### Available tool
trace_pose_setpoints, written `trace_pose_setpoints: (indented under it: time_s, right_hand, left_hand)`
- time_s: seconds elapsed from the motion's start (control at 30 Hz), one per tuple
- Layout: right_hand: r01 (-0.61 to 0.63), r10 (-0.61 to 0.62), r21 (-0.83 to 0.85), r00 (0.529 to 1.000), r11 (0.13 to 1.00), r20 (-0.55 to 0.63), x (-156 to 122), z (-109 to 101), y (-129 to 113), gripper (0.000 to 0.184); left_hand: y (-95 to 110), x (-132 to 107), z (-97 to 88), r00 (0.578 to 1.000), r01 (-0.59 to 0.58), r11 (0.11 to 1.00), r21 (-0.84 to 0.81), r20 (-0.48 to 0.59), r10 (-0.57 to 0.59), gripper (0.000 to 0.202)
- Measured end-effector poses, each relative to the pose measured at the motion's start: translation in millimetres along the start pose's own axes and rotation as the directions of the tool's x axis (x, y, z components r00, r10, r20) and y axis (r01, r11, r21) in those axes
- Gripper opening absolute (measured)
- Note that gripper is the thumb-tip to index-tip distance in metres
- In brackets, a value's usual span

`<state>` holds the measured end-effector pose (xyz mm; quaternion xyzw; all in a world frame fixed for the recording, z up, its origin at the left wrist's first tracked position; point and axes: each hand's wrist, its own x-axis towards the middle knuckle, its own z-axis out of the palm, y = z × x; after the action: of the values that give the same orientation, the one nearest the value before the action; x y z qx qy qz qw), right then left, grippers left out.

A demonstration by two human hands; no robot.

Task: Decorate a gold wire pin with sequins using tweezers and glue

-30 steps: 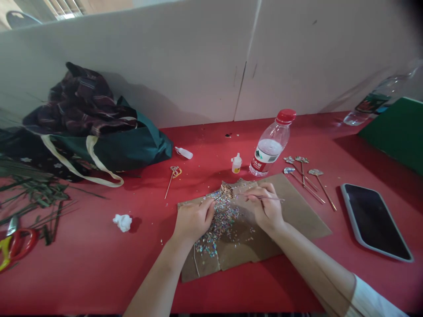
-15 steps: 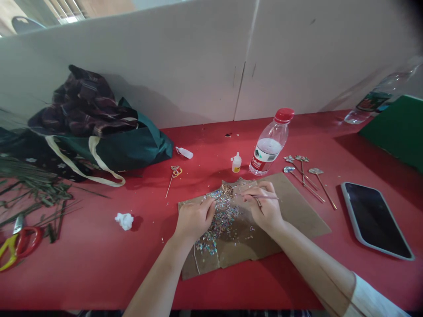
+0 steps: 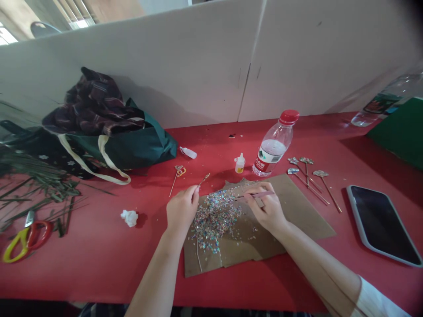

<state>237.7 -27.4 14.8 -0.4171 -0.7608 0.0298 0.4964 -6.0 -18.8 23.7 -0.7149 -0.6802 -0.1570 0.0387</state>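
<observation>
My left hand (image 3: 181,210) is raised at the left edge of the brown cardboard sheet (image 3: 299,215), its fingers pinching a thin stick with a small gold tip (image 3: 205,178). My right hand (image 3: 266,209) rests on the cardboard and grips slim tweezers (image 3: 259,193) between its fingers. Between my hands lies a heap of multicoloured glitter flakes (image 3: 214,220). A crumpled gold piece partly shows beyond the heap, near the tweezer tips.
On the red table (image 3: 99,268) stand a water bottle (image 3: 272,143), a small glue bottle (image 3: 239,164) and decorated sticks (image 3: 306,174). A phone (image 3: 383,224) lies right; scissors (image 3: 28,242), leaves (image 3: 39,185), tissue (image 3: 129,218) and a green bag (image 3: 132,149) lie left.
My left hand has lifted off the cardboard and moved left, now holding the thin stick upright. The right hand's tweezers have tilted slightly. The view has shifted a little.
</observation>
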Motion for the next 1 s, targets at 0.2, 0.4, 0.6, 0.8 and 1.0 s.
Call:
trace_pose_setpoints:
  time_s: [0.2,0.4,0.6,0.8,1.0]
  right_hand:
    - [0.065,-0.065,0.001,0.997,0.998,0.049,-2.1,2.1,1.8,0.008]
    - [0.058,-0.059,0.005,0.996,0.998,0.064,-2.9,2.1,2.7,0.008]
    - [0.065,-0.068,0.025,0.992,0.998,0.109,-4.4,4.4,4.0,0.008]
    - [0.117,-0.12,0.031,0.984,0.993,0.131,-6.0,6.6,4.5,0.007]
    - [0.129,-0.131,0.023,0.981,0.991,0.146,-7.1,6.9,4.2,0.006]
  left_hand:
    - [-17.8,5.9,4.6,0.99,0.078,0.997,0.011,-0.12,-0.076,0.025]
    - [-15.2,4.5,4.8,0.984,0.073,0.997,0.013,-0.162,-0.07,0.023]
    - [-15.8,5.3,4.5,0.995,0.076,0.997,0.029,-0.071,-0.074,0.024]
    - [-15.8,4.2,6.0,0.996,0.085,0.993,0.077,-0.012,-0.084,0.023]
    - [-17.1,3.0,6.5,0.995,0.084,0.991,0.103,0.045,-0.089,0.021]
